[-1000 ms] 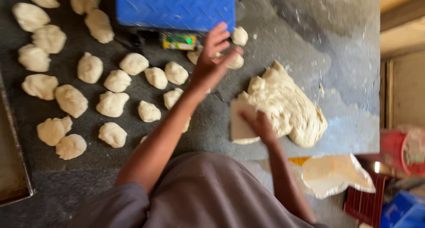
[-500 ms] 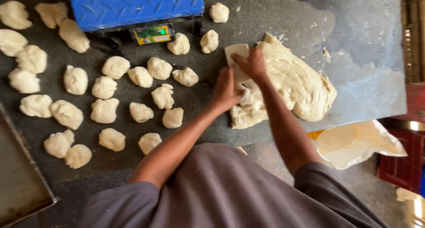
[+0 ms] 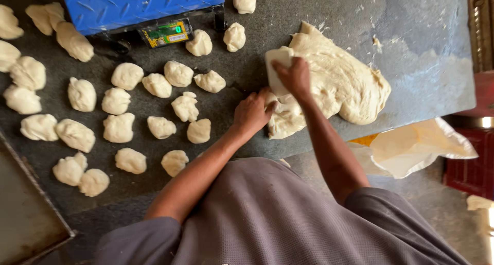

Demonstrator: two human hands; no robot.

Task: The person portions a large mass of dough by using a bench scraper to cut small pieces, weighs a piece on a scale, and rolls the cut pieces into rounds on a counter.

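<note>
A large, pale, lumpy dough mass (image 3: 337, 85) lies spread on the worktop; a white scraper (image 3: 278, 69), seemingly plastic, stands pressed into its left edge.

A single head-worn camera looks steeply down, close over the dark surface (image 3: 309, 18) (the wearer's own torso fills the lower frame).

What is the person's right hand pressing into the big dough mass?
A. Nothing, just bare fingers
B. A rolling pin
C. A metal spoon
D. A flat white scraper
D: the right hand grips a flat white scraper set edge-down into the big dough mass, while the left hand holds the dough's near end.
</note>
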